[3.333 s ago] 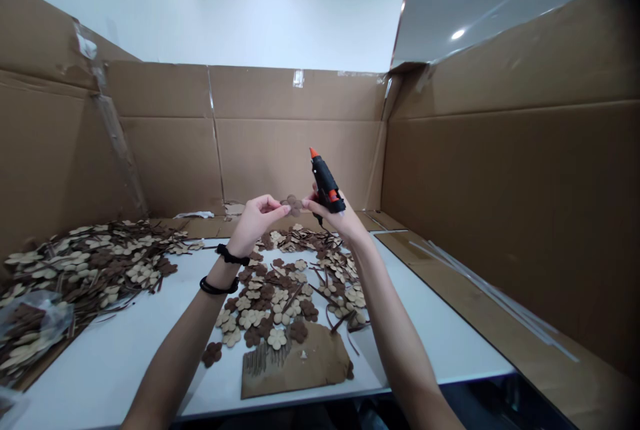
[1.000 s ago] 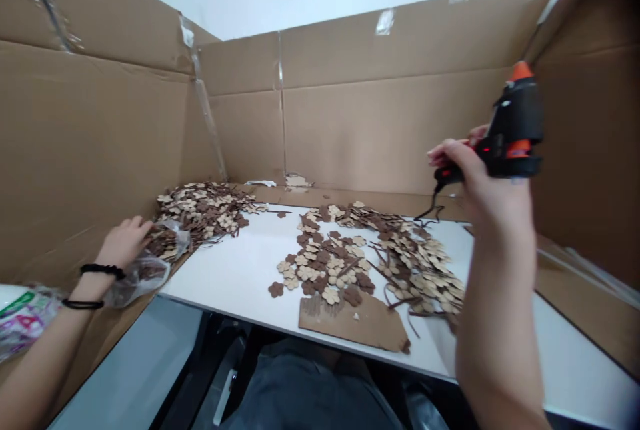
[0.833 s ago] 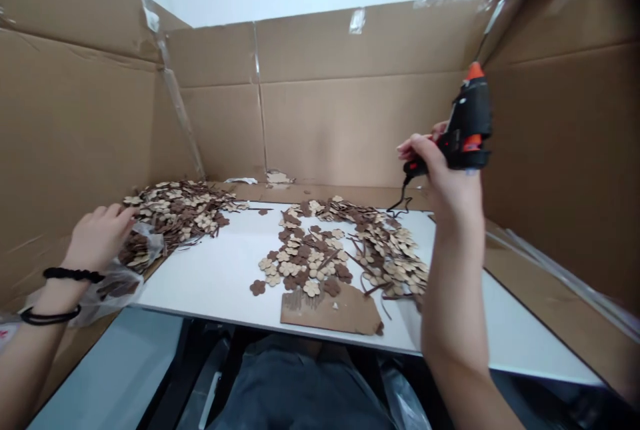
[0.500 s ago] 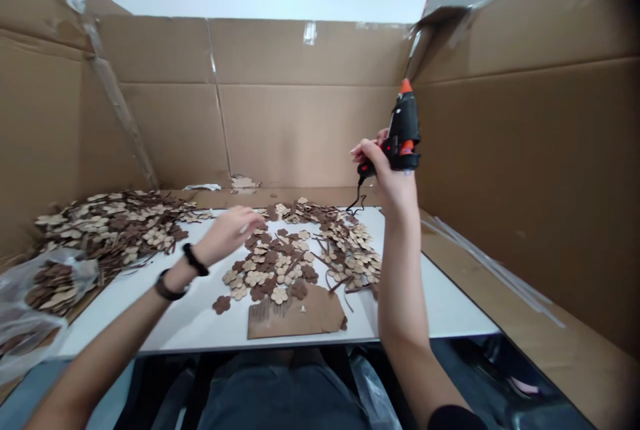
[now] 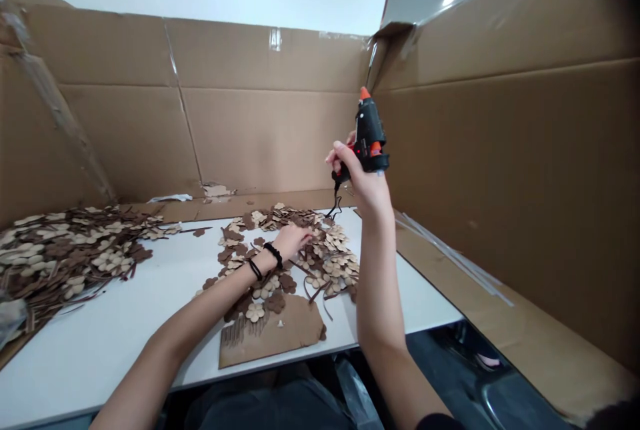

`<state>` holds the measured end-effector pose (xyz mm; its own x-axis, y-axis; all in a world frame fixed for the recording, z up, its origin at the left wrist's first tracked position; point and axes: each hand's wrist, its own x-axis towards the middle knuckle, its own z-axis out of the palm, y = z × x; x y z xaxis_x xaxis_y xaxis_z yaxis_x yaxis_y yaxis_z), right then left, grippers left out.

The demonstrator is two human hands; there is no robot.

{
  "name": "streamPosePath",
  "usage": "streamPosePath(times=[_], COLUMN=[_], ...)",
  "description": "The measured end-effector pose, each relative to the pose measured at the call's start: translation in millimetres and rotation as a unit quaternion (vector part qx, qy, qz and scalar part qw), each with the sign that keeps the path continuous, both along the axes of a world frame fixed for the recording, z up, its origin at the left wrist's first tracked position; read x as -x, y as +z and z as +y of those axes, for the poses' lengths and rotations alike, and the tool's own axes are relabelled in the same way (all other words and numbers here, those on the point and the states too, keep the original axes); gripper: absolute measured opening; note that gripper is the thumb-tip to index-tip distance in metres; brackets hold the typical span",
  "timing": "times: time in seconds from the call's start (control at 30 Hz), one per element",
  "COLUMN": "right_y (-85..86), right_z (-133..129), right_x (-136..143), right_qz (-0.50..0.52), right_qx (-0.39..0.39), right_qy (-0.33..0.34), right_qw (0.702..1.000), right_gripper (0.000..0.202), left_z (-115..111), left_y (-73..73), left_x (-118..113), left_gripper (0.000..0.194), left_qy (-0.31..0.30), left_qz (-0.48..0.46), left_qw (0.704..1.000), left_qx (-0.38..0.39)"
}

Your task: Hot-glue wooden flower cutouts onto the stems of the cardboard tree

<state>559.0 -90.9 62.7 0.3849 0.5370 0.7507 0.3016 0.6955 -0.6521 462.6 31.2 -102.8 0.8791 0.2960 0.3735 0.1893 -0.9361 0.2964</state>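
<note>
My right hand is wrapped round the handle of a black hot glue gun, held up above the table with its orange nozzle pointing upward. My left hand reaches over the flower cutouts at the right of the table, fingertips drawn together at the pile. Whatever sits between those fingers is too small to make out. Brown and beige flower cutouts lie beneath and around it, with thin brown strips among them. Nearer to me is a piece of cardboard with strands of glue on its left part.
A larger heap of flower cutouts covers the table's left side, with a clear plastic bag beside it. Cardboard walls enclose the white table. Clear glue sticks lie along the right. The gun's cord hangs behind the pile.
My left hand has moved right, from above the middle flowers to the right-hand pile, and its fingers have come together. The glue gun stays raised in my right hand. The view has turned rightward.
</note>
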Motion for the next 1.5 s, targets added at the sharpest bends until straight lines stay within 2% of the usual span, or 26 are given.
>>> streamPosePath(times=[0.1, 0.17, 0.2, 0.27, 0.3, 0.37, 0.43, 0.53, 0.73, 0.97, 1.17, 1.5], right_y=[2.3, 1.7, 0.7, -2.5, -4.3, -7.8, -10.5, -12.3, -11.7, -13.9, -13.4, -17.0], right_z=[-4, -7, -8, -7, -6, -3, 0, 3, 9, 13, 10, 15], right_x=[3, 4, 4, 3, 2, -2, -4, -4, 8, 15, 22, 17], right_qz=[-0.042, -0.086, -0.102, -0.112, -0.113, -0.117, -0.119, -0.135, -0.178, -0.183, -0.183, -0.214], right_qx=[0.023, 0.059, 0.074, 0.084, 0.081, 0.081, 0.092, 0.109, 0.152, 0.161, 0.176, 0.163], right_qy=[0.011, 0.034, 0.051, 0.087, 0.103, 0.124, 0.12, 0.108, 0.135, 0.159, 0.152, 0.134], right_qw=[0.999, 0.994, 0.991, 0.986, 0.985, 0.982, 0.981, 0.979, 0.963, 0.957, 0.955, 0.954], right_gripper=[0.032, 0.041, 0.044, 0.046, 0.047, 0.049, 0.05, 0.047, 0.05, 0.049, 0.05, 0.051], left_z=[0, -2, -5, -12, -16, -24, -30, -32, -29, -35, -47, -49], left_y=[31.7, 60.0, 74.8, 102.6, 114.7, 133.4, 144.5, 150.2, 151.3, 157.3, 163.9, 160.4], left_x=[17, 34, 43, 64, 75, 94, 109, 123, 131, 140, 143, 142], left_gripper=[0.035, 0.039, 0.038, 0.035, 0.034, 0.033, 0.03, 0.025, 0.021, 0.036, 0.038, 0.038], left_qy=[0.039, 0.04, 0.031, 0.013, 0.009, 0.011, 0.01, 0.009, 0.037, 0.088, 0.143, 0.13], left_qz=[-0.065, -0.137, -0.184, -0.273, -0.3, -0.311, -0.304, -0.3, -0.305, -0.317, -0.276, -0.282], left_qw=[0.995, 0.978, 0.958, 0.898, 0.874, 0.864, 0.871, 0.881, 0.902, 0.91, 0.93, 0.927], left_qx=[0.061, 0.152, 0.218, 0.344, 0.382, 0.396, 0.386, 0.365, 0.303, 0.252, 0.195, 0.211])
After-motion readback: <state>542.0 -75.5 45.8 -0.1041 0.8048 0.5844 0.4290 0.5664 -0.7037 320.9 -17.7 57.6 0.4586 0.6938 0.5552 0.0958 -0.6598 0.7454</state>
